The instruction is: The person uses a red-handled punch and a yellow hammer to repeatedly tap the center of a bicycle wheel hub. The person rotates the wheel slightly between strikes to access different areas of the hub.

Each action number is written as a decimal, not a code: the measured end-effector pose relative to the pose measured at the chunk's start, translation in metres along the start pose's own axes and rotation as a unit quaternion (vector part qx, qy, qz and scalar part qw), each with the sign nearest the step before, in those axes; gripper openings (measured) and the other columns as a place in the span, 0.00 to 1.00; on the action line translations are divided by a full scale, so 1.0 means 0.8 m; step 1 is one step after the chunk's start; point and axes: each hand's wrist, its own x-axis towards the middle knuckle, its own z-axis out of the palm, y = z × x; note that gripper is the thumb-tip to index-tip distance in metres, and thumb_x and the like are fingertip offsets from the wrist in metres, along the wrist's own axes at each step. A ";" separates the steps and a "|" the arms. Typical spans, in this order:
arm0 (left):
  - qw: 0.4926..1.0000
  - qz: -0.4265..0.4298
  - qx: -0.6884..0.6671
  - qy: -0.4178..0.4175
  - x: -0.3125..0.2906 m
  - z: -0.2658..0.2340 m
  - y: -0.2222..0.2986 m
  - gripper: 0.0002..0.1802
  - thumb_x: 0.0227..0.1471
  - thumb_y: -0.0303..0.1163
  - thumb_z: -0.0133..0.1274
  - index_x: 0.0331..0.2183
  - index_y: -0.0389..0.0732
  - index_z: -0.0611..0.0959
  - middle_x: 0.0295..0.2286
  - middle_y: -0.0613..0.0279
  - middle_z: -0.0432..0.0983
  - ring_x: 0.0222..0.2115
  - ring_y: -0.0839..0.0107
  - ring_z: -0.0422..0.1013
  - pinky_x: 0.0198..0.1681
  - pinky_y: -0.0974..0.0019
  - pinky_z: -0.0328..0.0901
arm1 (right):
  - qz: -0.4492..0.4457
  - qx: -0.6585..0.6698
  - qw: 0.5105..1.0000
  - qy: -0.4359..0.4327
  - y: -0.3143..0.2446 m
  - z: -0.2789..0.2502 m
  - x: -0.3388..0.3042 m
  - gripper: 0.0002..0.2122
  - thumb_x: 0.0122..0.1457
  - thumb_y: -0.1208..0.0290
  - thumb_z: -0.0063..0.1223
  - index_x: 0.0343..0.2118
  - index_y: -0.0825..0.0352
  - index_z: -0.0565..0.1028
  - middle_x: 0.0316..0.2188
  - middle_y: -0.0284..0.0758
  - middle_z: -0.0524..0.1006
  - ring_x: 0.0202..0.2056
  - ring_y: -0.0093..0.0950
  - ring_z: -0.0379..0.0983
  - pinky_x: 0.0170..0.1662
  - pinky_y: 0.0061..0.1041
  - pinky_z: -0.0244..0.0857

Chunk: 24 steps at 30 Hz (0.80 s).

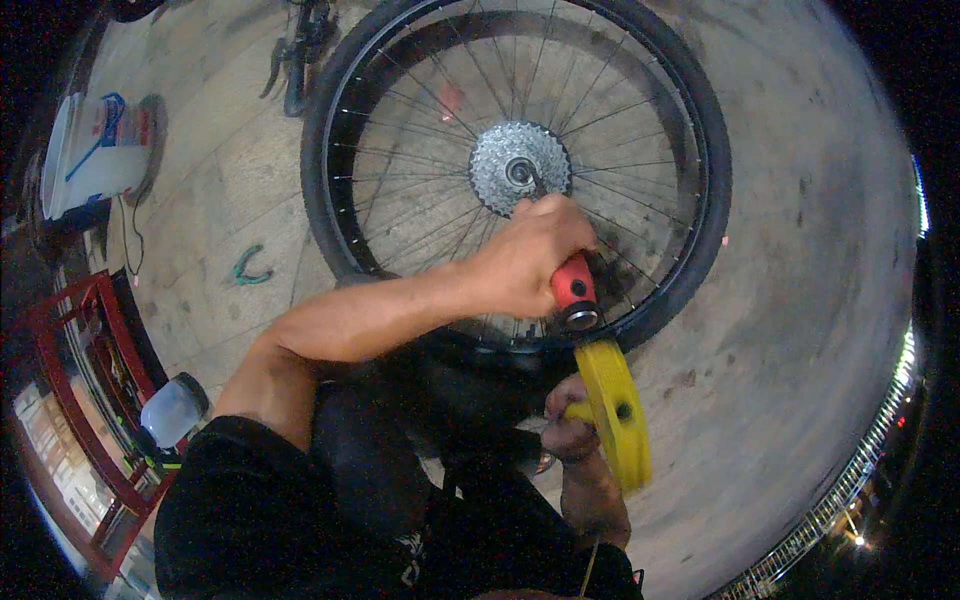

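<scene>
Though near, tools (571, 280) (613, 440) in separate hands (550, 232) (570, 428).

Bicycle wheel (714, 150), black-tyred, lying flat | cassette (498, 165), silver, face up | red-handled tool (573, 285), slanted, shank at cassette | yellow mallet (615, 415), blurred, near tool's handle end

cassette (492, 165): shiny metal | tyre (317, 160): matt rubber | red handle (570, 280): smooth plastic | yellow tool (617, 430): plastic-looking

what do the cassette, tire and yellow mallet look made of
The cassette looks like bare metal, probably steel: silvery, with bright glints. The tire seems matte black rubber, mostly without shine. The yellow mallet is likely plastic or rubber: one even colour, smooth-looking, though blur leaves it open.
</scene>
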 end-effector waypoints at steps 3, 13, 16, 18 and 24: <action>1.000 0.020 0.017 0.011 0.005 -0.015 -0.011 0.22 0.32 0.33 0.63 0.34 0.40 0.76 0.34 0.55 0.71 0.39 0.50 0.67 0.44 0.53 0.62 | 0.044 0.079 0.995 0.039 0.015 0.024 0.015 0.16 0.60 0.55 0.49 0.42 0.62 0.65 0.22 0.30 0.66 0.18 0.21 0.63 0.19 0.20 0.62; 0.999 0.014 0.025 0.042 0.006 0.002 -0.005 0.25 0.28 0.31 0.63 0.35 0.39 0.76 0.33 0.54 0.72 0.39 0.48 0.67 0.43 0.52 0.63 | 0.068 -0.067 0.994 -0.056 -0.031 0.004 0.051 0.23 0.62 0.44 0.32 0.30 0.64 0.63 0.16 0.29 0.62 0.15 0.20 0.59 0.19 0.18 0.57; 0.997 0.028 0.029 0.061 0.006 0.008 -0.001 0.25 0.27 0.30 0.64 0.35 0.39 0.76 0.33 0.54 0.72 0.38 0.48 0.67 0.43 0.51 0.63 | 0.057 0.091 0.994 0.023 -0.006 0.007 0.033 0.26 0.61 0.40 0.37 0.28 0.64 0.64 0.16 0.29 0.62 0.14 0.21 0.59 0.17 0.19 0.57; 0.997 0.026 0.028 0.066 0.007 0.010 0.000 0.26 0.26 0.30 0.64 0.35 0.38 0.77 0.32 0.53 0.72 0.38 0.48 0.67 0.42 0.51 0.63 | 0.032 -0.030 0.999 -0.032 -0.009 -0.006 0.033 0.27 0.60 0.38 0.40 0.28 0.64 0.64 0.15 0.29 0.62 0.14 0.20 0.59 0.16 0.19 0.56; 0.997 0.012 0.002 0.079 0.008 0.020 -0.002 0.24 0.26 0.28 0.62 0.33 0.41 0.75 0.32 0.55 0.69 0.38 0.51 0.64 0.37 0.52 0.57 | 0.155 -0.016 0.988 0.017 -0.003 -0.022 0.018 0.29 0.59 0.36 0.38 0.28 0.66 0.63 0.15 0.30 0.61 0.13 0.20 0.59 0.15 0.17 0.56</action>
